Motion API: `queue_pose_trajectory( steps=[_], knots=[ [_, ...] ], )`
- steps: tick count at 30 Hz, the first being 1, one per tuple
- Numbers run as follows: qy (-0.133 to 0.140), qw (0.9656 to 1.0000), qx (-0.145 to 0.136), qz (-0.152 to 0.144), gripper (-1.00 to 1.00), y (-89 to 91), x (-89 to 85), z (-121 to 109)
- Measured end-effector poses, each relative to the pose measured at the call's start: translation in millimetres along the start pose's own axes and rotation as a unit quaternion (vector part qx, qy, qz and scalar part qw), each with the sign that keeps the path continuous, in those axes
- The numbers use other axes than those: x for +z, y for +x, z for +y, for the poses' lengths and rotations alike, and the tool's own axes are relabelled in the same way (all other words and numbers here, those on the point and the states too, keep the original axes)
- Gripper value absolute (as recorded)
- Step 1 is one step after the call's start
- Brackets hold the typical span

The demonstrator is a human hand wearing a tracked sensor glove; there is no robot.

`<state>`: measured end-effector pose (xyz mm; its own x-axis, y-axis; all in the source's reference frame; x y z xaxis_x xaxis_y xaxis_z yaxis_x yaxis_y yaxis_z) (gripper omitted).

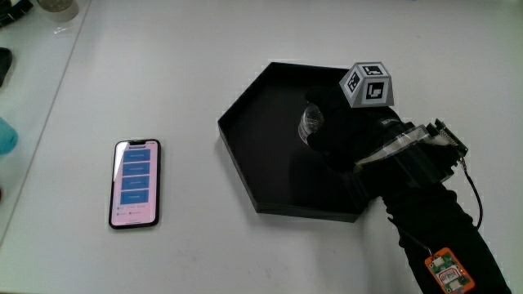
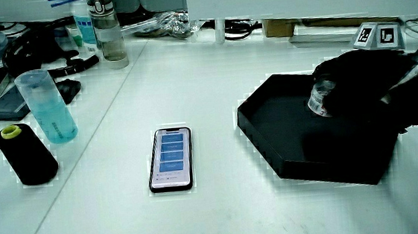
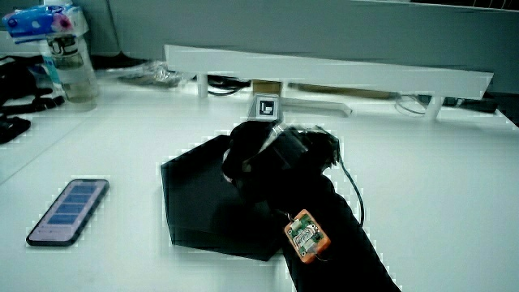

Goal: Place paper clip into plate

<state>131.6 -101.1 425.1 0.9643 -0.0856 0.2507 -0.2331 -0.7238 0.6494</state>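
The hand (image 1: 347, 131) covers part of the black plate (image 1: 253, 155), and its glove blends into the dark floor there, so the fingers' outline is hard to trace. The small clear thing (image 2: 319, 97) in its grip is too small to identify; no paper clip can be made out. In a side view the hand (image 3: 255, 158) hides that thing altogether. The forearm (image 1: 445, 237) runs off the picture's edge. The writing on the phone (image 1: 135, 183) screen is too small to read. A pale blue thing (image 1: 6, 135) at the tabletop's edge is cut off.
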Motion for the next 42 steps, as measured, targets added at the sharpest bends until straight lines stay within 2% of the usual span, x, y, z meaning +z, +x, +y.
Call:
queue_pose_trajectory(
  steps=[1,3,4,8,11,12,13,15,19,20,24,25,26,28,30,33,34,35,37,39,40,42],
  knots=[
    [-0.003,0.9996,-0.020,-0.022,0.00,-2.3,-5.1,3.5],
    [-0.023,0.9981,-0.041,-0.041,0.00,-1.9,-15.3,10.6],
    [-0.029,0.9983,-0.039,-0.034,0.00,-1.7,-17.8,11.0],
    [-0.038,0.9976,-0.046,-0.035,0.00,2.6,-24.8,14.6],
    [-0.033,0.9976,-0.052,-0.033,0.00,5.0,-27.6,17.0],
    [-0.043,0.9969,-0.057,-0.033,0.00,6.3,-30.0,18.7],
    [-0.034,0.9968,-0.061,-0.039,0.00,7.4,-32.1,19.8],
    [-0.044,0.9966,-0.060,-0.034,0.00,8.2,-36.5,21.5],
    [-0.047,0.9955,-0.069,-0.044,0.00,9.1,-47.9,27.2],
    [-0.056,0.9954,-0.066,-0.043,0.00,7.9,-50.3,28.1],
    [-0.057,0.9932,-0.079,-0.064,0.00,6.8,-58.2,31.9],
    [-0.060,0.9939,-0.073,-0.057,0.00,6.6,-59.8,31.5],
    [-0.070,0.9924,-0.080,-0.063,0.00,8.8,-63.9,34.3],
    [-0.055,0.9939,-0.079,-0.054,0.00,6.7,-61.2,30.7],
    [-0.058,0.9933,-0.076,-0.065,0.00,3.8,-62.7,32.0],
    [-0.064,0.9932,-0.082,-0.052,0.00,5.2,-63.7,32.2],
    [-0.062,0.9931,-0.081,-0.057,0.00,5.2,-64.2,33.2],
    [-0.055,0.9930,-0.085,-0.061,-0.07,4.3,-62.5,32.5],
    [-0.064,0.9924,-0.087,-0.060,-0.20,5.9,-64.5,35.1],
    [-0.067,0.9933,-0.081,-0.049,-0.33,4.9,-66.3,37.5],
    [-0.076,0.9942,-0.063,-0.041,-0.40,1.6,-67.6,40.0],
    [-0.080,0.9920,-0.072,-0.065,-0.53,-5.1,-68.7,41.5]
  ],
)
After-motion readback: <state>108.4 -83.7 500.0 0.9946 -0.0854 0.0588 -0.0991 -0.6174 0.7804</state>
